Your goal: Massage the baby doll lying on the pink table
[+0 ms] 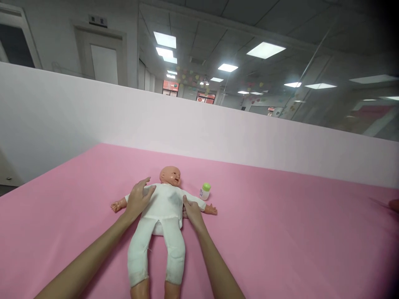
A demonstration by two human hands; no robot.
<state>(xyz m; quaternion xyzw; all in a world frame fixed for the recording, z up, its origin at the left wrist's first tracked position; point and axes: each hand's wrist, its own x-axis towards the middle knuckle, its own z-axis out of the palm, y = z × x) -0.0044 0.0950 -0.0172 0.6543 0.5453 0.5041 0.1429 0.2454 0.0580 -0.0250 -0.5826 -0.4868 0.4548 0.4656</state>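
A baby doll (163, 203) in a white top and trousers lies on its back, arms spread and head turned to the right. My left hand (139, 199) rests over the doll's upper arm and shoulder at the left, thumb and fingers apart. At the opposite side of the chest, my right hand (193, 211) is closed on the edge of the white top, thumb above and fingers curled beneath. Part of those fingers is hidden by the cloth. Just beyond the doll's right-hand sleeve stands a small clear bottle with a green cap (205, 191).
The doll and bottle are on a pink padded surface (280, 232). A low white wall (199, 128) runs along its far side, with glass above and a lit room behind. At the right edge, part of something reddish-brown (394, 205) shows, too dark to make out.
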